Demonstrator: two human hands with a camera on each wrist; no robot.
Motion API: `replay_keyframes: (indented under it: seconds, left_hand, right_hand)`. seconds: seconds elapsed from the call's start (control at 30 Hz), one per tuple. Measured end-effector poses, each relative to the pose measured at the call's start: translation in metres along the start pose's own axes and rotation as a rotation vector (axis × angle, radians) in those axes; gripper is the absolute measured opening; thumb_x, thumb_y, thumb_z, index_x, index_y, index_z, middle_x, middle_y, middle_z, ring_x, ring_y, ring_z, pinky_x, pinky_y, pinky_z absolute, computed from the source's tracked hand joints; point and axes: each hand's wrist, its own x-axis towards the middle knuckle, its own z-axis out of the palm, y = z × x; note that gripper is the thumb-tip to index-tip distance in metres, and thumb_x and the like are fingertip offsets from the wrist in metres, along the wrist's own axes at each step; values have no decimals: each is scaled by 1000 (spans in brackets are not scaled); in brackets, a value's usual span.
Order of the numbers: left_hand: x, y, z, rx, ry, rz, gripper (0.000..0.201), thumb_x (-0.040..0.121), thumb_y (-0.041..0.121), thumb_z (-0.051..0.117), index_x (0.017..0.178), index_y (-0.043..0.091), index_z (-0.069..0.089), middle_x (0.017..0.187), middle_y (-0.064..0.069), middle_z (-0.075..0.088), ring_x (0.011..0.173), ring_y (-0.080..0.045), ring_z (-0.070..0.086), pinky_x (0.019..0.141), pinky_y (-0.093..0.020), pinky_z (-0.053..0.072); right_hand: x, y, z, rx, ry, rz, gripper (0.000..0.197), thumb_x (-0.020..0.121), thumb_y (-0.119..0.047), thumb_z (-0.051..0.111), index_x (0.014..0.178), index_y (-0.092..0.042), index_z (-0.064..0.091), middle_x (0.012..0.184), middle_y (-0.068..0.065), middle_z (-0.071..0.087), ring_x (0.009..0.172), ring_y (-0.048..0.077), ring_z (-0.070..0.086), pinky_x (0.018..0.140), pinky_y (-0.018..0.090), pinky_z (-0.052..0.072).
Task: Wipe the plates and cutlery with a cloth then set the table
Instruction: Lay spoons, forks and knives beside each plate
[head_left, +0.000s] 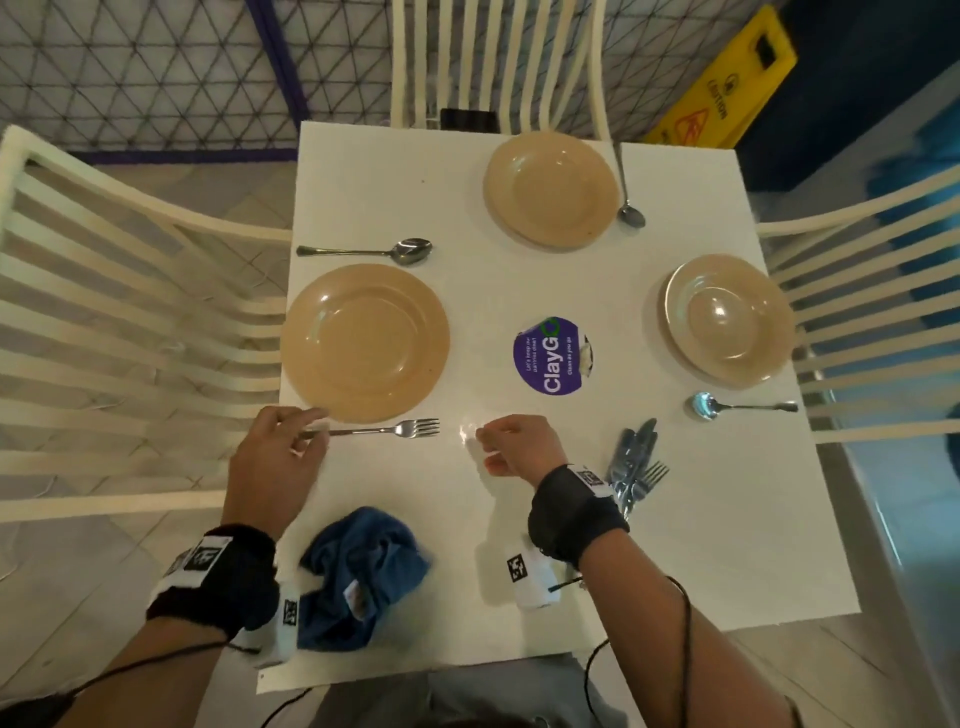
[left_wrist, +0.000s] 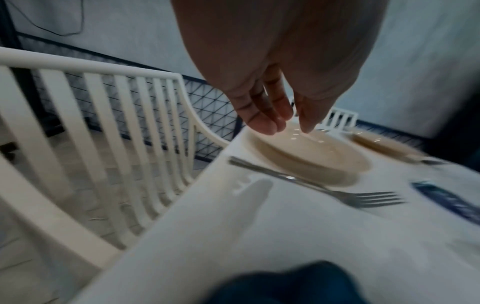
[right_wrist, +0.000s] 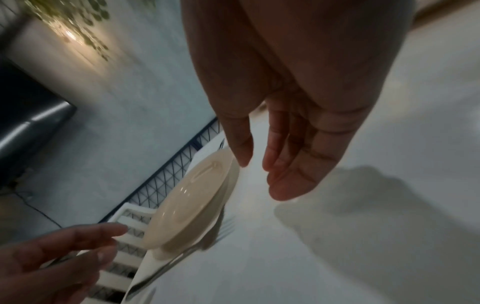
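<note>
A fork (head_left: 395, 429) (left_wrist: 324, 189) lies on the white table (head_left: 467, 509) just in front of the left tan plate (head_left: 363, 340) (left_wrist: 311, 156). My left hand (head_left: 311, 428) (left_wrist: 283, 123) hovers over the fork's handle end with relaxed fingers and holds nothing. My right hand (head_left: 498, 441) (right_wrist: 259, 170) hangs loosely above the table to the right of the fork tines, also holding nothing. A crumpled blue cloth (head_left: 358, 577) lies near the front edge. A far plate (head_left: 550, 189) and a right plate (head_left: 727, 319) each have a spoon (head_left: 628, 208) (head_left: 727, 406) beside them. A third spoon (head_left: 405, 251) lies behind the left plate.
A pile of loose cutlery (head_left: 634, 467) lies right of my right wrist. A purple round sticker (head_left: 553, 356) marks the table's middle. Cream slatted chairs stand at the left (head_left: 130, 312), far (head_left: 498, 62) and right (head_left: 857, 312) sides. A yellow caution sign (head_left: 727, 88) stands behind.
</note>
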Motion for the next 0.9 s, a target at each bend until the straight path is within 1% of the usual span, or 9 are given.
replay_keyframes:
  seconds: [0.07,0.17,0.27,0.37,0.47,0.6,0.7,0.83,0.9]
  left_hand:
    - [-12,32,12,-46,-13,82,25,92,14,70,116,20,73,108,4,60,73,-14,58,77,-29,50]
    - [-27,78,49,-107,-114,120,21,91,20,72,110,28,74,104,13,60,74,-3,59,75,-23,48]
    - [-40,122,97,-103,-259,155,18,90,24,73,105,34,74,97,15,60,71,-1,57,75,-25,48]
    - [-50,163,137,-40,-395,155,17,94,28,66,109,32,72,98,13,60,71,-3,57,80,-25,47]
    - [-58,193,171,51,-502,150,21,96,30,61,115,33,69,101,13,58,78,-6,56,83,-25,47]
    - [-68,214,201,113,-556,78,26,92,30,63,118,32,66,107,10,58,90,-11,59,88,-29,49]
    - [-78,221,213,215,-622,-21,29,91,31,62,120,31,60,112,5,56,103,-18,61,93,-34,49]
    - [-97,214,218,212,-614,-111,24,91,32,60,115,32,57,101,9,55,93,-14,59,84,-31,48]
    - [-104,211,217,190,-590,-122,22,92,32,63,112,34,56,99,11,55,89,-10,59,79,-26,45]
  right_hand:
    - [-9,9,-36,-3,81,-63,5,89,-17,70,88,-14,73,90,10,74,67,19,69,69,32,62]
    - [-20,24,-93,9,224,-96,10,91,-15,63,90,-12,73,86,9,73,66,21,68,72,36,62]
    - [-18,42,-147,-114,374,-121,18,91,-22,61,97,-13,75,88,5,74,78,22,69,77,31,56]
    - [-6,52,-187,-256,431,-136,20,93,-23,57,95,-14,74,92,5,74,89,25,67,79,28,48]
    - [14,55,-207,-397,411,-138,17,95,-22,55,98,-16,71,99,4,71,92,26,65,78,27,45]
    - [38,56,-216,-564,296,-182,26,96,-28,58,118,-16,65,119,6,67,110,27,63,94,34,49]
    - [49,52,-215,-637,235,-235,28,95,-28,57,120,-15,63,122,7,65,112,27,61,94,34,48]
    - [56,48,-210,-749,184,-306,28,95,-26,57,121,-19,62,123,5,62,110,26,61,84,31,45]
    - [61,48,-209,-786,141,-323,27,93,-26,60,119,-20,63,123,5,62,109,25,61,85,31,46]
